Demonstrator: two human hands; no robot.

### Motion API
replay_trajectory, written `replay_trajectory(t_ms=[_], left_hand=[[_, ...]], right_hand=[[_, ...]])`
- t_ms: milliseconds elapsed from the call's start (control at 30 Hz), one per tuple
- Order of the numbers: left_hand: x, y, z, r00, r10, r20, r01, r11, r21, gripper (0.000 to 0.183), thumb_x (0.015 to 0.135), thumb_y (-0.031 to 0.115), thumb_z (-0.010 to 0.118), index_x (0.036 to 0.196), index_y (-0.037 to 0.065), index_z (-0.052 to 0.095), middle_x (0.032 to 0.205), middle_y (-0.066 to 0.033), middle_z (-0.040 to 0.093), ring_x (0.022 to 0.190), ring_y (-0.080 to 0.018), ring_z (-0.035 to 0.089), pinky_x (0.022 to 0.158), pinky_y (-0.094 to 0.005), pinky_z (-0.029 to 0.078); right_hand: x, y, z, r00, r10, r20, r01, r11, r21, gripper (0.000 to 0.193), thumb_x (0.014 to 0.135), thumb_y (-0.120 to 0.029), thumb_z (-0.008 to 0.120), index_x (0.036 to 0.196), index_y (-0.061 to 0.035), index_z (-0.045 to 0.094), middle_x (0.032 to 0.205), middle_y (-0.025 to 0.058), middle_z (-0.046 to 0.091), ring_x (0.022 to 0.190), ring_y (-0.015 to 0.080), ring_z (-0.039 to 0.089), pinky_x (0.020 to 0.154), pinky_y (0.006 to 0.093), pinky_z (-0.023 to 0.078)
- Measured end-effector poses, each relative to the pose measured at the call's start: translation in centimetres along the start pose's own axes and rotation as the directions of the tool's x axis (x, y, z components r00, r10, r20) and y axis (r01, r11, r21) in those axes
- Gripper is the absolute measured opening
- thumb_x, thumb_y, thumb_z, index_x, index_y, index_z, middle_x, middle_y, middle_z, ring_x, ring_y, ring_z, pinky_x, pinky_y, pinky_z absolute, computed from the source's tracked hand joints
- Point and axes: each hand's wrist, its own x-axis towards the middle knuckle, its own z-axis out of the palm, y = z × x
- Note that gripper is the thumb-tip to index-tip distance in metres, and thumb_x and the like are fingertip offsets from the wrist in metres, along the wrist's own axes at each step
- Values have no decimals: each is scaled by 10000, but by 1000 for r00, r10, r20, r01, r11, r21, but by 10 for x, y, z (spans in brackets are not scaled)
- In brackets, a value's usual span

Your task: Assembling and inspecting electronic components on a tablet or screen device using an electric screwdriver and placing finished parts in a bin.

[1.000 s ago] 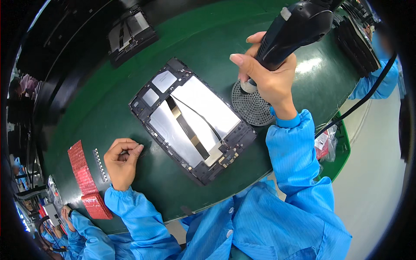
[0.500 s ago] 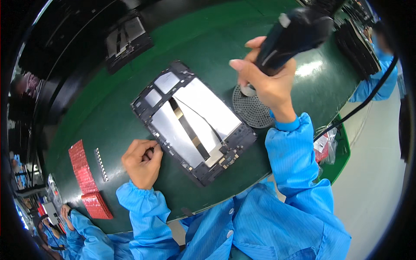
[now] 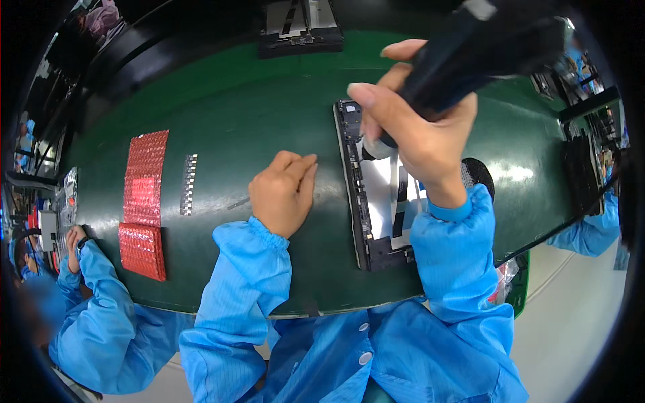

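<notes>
Whereas half a second ago the black handheld tool (image 3: pixel 463 64) stood above the perforated disc (image 3: pixel 480 176), I now observe its tip over the opened tablet (image 3: pixel 377 216), right of centre in the frame; contact cannot be confirmed. The right hand (image 3: pixel 424 140) grasps the tool firmly. The left hand (image 3: pixel 282 191), mid-frame, has left the tablet's edge, fingers curled; whether they pinch anything, I cannot tell. In my judgement, the work now centres on the tablet's upper left portion.
</notes>
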Motion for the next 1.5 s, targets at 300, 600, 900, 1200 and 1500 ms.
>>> replay_trajectory(t_ms=[300,600,900,1200,1500], left_hand=[[5,-1,-6,997,-72,-27,75,991,111,82,814,94,639,872,71,693,808,-45,602,668,-258,629,573,-377,498],[4,-3,-6,999,-25,-45,30,992,124,99,800,109,665,876,61,704,816,-58,633,587,-243,606,553,-354,481],[4,-3,-5,986,-142,-81,140,990,-36,92,787,76,679,876,61,690,797,-35,617,635,-236,617,559,-348,491],[5,-10,-4,976,99,-193,-122,987,-109,119,802,-17,648,919,-12,670,844,-122,668,663,-186,658,566,-261,495],[1,-13,-6,987,-138,-88,108,953,-282,183,853,-92,508,949,-47,658,873,-114,683,704,-151,671,548,-231,495]], right_hand=[[5,29,13,997,47,-57,-44,998,50,309,728,18,760,974,37,573,602,26,605,476,84,563,441,211,426],[5,34,13,999,28,-25,-27,999,41,297,735,11,757,961,41,566,602,36,614,476,88,570,440,211,432],[0,36,18,1000,-20,-7,20,1000,-7,262,737,21,750,931,31,575,597,26,608,488,81,572,443,207,433],[-4,36,18,1000,-21,-11,21,1000,16,275,741,12,748,952,25,571,595,23,604,490,78,571,440,206,431],[-3,1,-1,989,-97,-116,94,995,-24,280,749,24,733,983,21,579,610,15,612,506,72,567,461,201,416]])
